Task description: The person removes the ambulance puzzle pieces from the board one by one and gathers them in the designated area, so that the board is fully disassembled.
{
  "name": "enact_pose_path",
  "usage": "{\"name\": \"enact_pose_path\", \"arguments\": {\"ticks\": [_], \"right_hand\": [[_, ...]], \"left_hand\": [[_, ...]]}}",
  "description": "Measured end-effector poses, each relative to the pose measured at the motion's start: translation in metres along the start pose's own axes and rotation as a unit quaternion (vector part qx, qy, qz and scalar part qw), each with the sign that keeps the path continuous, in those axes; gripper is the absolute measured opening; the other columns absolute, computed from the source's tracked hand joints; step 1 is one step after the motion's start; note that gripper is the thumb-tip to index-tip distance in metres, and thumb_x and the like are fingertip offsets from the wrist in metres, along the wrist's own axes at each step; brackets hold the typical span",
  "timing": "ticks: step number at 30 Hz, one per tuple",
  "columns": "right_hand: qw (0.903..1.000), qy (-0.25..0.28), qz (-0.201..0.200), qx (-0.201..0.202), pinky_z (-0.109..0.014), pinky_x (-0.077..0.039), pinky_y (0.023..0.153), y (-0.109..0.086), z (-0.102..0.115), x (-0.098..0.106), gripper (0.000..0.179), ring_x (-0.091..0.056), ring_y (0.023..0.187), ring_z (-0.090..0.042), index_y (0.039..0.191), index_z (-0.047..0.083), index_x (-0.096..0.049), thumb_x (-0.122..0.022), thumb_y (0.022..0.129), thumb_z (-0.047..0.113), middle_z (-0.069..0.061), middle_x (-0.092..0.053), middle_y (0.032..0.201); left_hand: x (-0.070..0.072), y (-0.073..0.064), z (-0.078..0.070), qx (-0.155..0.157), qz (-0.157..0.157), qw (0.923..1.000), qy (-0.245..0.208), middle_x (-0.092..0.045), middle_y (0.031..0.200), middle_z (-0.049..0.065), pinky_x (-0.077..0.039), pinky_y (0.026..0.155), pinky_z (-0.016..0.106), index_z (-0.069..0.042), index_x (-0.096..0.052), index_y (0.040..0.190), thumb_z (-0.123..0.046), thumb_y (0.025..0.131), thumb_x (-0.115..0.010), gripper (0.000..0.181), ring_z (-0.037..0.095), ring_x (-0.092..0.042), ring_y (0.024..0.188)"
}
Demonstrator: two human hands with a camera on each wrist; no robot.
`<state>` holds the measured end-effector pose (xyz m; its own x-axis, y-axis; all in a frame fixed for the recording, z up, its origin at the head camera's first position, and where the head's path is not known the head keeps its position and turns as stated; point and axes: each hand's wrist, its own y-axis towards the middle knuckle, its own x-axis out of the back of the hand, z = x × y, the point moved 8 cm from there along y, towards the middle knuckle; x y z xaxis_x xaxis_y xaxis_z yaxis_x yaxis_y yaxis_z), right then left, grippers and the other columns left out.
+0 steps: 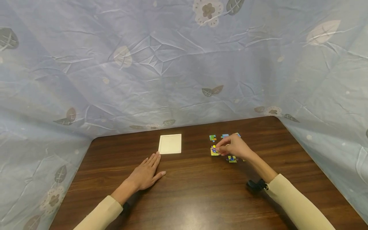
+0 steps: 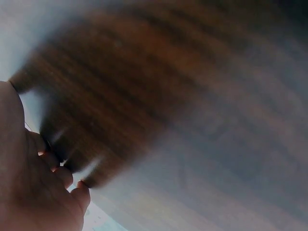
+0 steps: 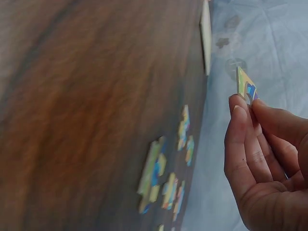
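My right hand [image 1: 236,147] pinches a small jigsaw puzzle piece [image 3: 245,84] between thumb and fingers. Yellow, blue and purple show on the piece, which is raised off the table in the right wrist view. Other puzzle pieces [image 1: 232,159] lie around and under that hand, some partly hidden by it. My left hand [image 1: 145,172] rests flat on the table, thumb spread. Its fingertips touch the near left corner of a pale square puzzle board [image 1: 170,145]. The left wrist view has the palm side of this hand [image 2: 38,192] at its lower left.
The dark wood-grain table [image 1: 184,188] has rounded far corners. A pale blue cloth [image 1: 172,64] with flowers and leaves hangs behind it and at both sides. Another puzzle piece [image 1: 212,137] lies toward the far edge, right of the board.
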<state>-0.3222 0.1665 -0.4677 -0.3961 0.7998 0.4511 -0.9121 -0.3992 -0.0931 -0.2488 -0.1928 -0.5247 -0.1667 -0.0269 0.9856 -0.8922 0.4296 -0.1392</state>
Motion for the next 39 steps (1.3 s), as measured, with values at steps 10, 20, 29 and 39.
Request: {"name": "enact_pose_path", "arguments": {"ticks": [10,20,29,39], "right_hand": [[0.9994,-0.015,-0.003,-0.03,-0.039,-0.068,0.071,-0.002,-0.026,-0.003,0.011,-0.079,0.077,-0.027,0.101,-0.002,-0.081,-0.075,0.096,0.006,-0.013,-0.081,0.089],[0.9992,0.007,0.009,-0.038,-0.037,-0.068,0.071,-0.003,-0.033,-0.01,0.009,-0.079,0.076,-0.024,0.097,-0.004,-0.08,-0.073,0.096,0.001,-0.015,-0.081,0.09],[0.9986,-0.037,0.006,-0.038,-0.032,-0.066,0.063,-0.001,-0.033,-0.015,0.007,-0.076,0.067,-0.019,0.091,-0.002,-0.081,-0.075,0.093,0.0,-0.011,-0.08,0.081],[0.9865,-0.16,-0.028,-0.02,-0.026,-0.051,0.052,0.001,-0.018,-0.014,0.008,-0.071,0.062,-0.015,0.083,0.005,-0.082,-0.079,0.09,0.006,-0.004,-0.076,0.07]], "left_hand": [[-0.002,-0.001,0.0,-0.004,-0.004,1.0,-0.002,-0.016,0.176,0.019,-0.025,0.133,0.056,0.001,-0.021,0.166,-0.062,0.11,-0.034,0.085,0.036,-0.02,0.164],[-0.001,-0.002,-0.001,-0.004,-0.007,1.0,-0.004,-0.016,0.176,0.02,-0.025,0.133,0.057,0.001,-0.021,0.166,-0.06,0.11,-0.036,0.084,0.037,-0.021,0.164],[-0.001,-0.002,-0.002,-0.005,-0.01,0.9999,-0.004,-0.017,0.176,0.02,-0.025,0.133,0.056,0.001,-0.021,0.166,-0.06,0.11,-0.037,0.084,0.037,-0.021,0.164],[0.002,-0.003,-0.002,-0.003,-0.011,0.9999,-0.009,-0.017,0.176,0.02,-0.025,0.133,0.057,0.001,-0.021,0.166,-0.059,0.11,-0.038,0.084,0.037,-0.021,0.164]]}}
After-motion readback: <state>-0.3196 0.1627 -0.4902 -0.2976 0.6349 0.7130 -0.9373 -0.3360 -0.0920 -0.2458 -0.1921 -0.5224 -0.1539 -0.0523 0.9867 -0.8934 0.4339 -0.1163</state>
